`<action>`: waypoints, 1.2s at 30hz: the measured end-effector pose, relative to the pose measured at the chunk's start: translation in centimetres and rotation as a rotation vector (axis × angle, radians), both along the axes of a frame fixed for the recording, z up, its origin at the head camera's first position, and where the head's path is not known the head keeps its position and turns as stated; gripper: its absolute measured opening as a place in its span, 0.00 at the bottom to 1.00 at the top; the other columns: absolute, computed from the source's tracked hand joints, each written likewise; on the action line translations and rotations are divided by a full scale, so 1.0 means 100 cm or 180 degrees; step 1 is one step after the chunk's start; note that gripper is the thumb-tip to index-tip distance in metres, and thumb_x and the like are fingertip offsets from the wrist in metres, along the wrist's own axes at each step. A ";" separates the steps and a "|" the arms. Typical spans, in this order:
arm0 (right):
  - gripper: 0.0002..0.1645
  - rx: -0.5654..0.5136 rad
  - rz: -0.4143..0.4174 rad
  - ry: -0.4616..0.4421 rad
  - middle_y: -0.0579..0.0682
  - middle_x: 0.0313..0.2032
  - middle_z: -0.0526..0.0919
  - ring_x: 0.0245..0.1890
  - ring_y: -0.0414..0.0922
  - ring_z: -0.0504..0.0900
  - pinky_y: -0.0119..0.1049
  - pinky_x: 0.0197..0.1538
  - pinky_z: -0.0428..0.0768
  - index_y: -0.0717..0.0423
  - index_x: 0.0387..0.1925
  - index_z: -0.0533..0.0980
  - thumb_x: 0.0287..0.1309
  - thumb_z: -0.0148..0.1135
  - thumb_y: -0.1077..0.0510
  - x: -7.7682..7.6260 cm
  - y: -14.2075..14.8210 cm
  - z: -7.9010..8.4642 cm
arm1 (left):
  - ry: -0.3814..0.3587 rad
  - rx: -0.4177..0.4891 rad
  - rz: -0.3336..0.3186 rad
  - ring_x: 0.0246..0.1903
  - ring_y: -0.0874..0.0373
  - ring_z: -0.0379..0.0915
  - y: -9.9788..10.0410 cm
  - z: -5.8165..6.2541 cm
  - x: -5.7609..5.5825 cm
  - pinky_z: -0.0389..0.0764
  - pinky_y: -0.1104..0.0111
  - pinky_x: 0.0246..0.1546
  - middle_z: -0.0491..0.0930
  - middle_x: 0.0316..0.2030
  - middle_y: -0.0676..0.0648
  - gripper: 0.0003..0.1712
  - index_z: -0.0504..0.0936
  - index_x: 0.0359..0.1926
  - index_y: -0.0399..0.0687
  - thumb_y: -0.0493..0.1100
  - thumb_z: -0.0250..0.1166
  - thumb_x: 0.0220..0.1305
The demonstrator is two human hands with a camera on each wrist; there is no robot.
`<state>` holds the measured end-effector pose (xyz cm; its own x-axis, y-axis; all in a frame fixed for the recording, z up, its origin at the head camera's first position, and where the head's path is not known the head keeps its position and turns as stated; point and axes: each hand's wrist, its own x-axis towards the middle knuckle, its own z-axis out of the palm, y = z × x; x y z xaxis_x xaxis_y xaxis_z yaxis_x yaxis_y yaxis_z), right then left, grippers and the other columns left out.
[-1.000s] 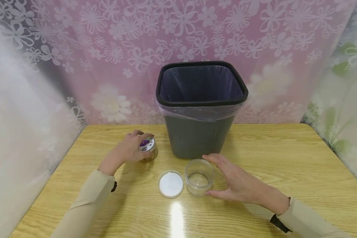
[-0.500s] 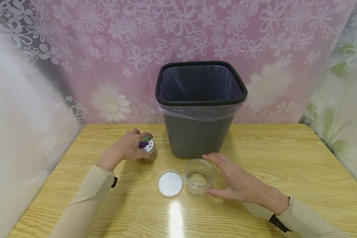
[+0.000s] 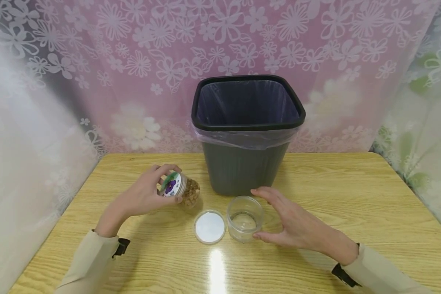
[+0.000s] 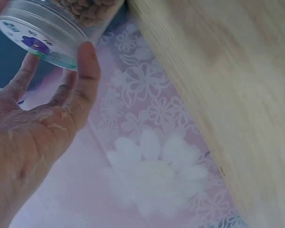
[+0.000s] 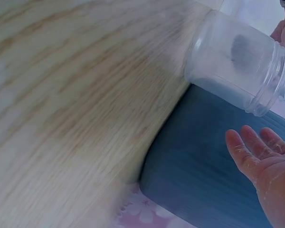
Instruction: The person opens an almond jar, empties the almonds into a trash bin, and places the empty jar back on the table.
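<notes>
My left hand [image 3: 143,194] grips a small clear jar [image 3: 190,192] by its lid end, thumb and fingers on opposite sides. The jar is tilted, its label [image 3: 172,184] with a purple flower facing up and left, and brown chunky pieces show inside. In the left wrist view the same jar [image 4: 88,12] appears at the top, with fingers about its lid. My right hand [image 3: 294,222] lies beside an upright, uncovered clear jar [image 3: 245,234], thumb and fingers spread around its right side. In the right wrist view, the fingers are fairly straight, apart from that jar [image 5: 232,61].
A round lid [image 3: 210,227] with a white disc lies just left of the uncovered jar. Behind stands a dark grey bin [image 3: 246,167] with a thin purplish liner [image 3: 248,139]. The wooden table [image 3: 338,183] ends at a floral pink curtain [image 3: 139,81].
The left hand has tipped the labelled jar from nearly upright to a tilt, with the wrist moving left and toward me. The right hand and uncovered jar have hardly moved.
</notes>
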<state>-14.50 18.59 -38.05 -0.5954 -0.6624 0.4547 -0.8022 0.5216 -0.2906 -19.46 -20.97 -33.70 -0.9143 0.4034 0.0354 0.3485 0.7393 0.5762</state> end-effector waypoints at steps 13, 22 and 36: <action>0.53 -0.0202 0.0132 0.0130 0.54 0.67 0.72 0.65 0.47 0.74 0.34 0.63 0.79 0.58 0.74 0.61 0.58 0.71 0.36 0.000 -0.006 0.005 | -0.0101 0.0963 -0.0305 0.49 0.51 0.75 0.023 0.010 0.028 0.85 0.64 0.43 0.73 0.58 0.47 0.40 0.69 0.69 0.61 0.49 0.76 0.58; 0.54 -0.0438 0.0179 -0.0077 0.59 0.67 0.71 0.63 0.49 0.75 0.31 0.64 0.77 0.62 0.73 0.60 0.59 0.70 0.36 0.004 -0.007 0.011 | -0.0208 0.1285 -0.0444 0.51 0.51 0.74 0.053 0.012 0.043 0.85 0.64 0.43 0.72 0.59 0.50 0.41 0.69 0.69 0.66 0.48 0.77 0.56; 0.53 -0.1161 0.0494 -0.0082 0.58 0.69 0.70 0.70 0.44 0.70 0.31 0.63 0.78 0.69 0.71 0.61 0.59 0.73 0.42 0.003 -0.014 0.018 | -0.0010 0.1175 -0.0691 0.52 0.56 0.69 0.094 0.014 0.055 0.85 0.68 0.43 0.70 0.61 0.54 0.41 0.70 0.66 0.67 0.53 0.79 0.53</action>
<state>-14.23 17.15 -36.27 -0.5152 -0.5432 0.6630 -0.8534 0.2534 -0.4555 -14.00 -11.57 -32.30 -0.8099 0.5474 0.2109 0.4712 0.3928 0.7897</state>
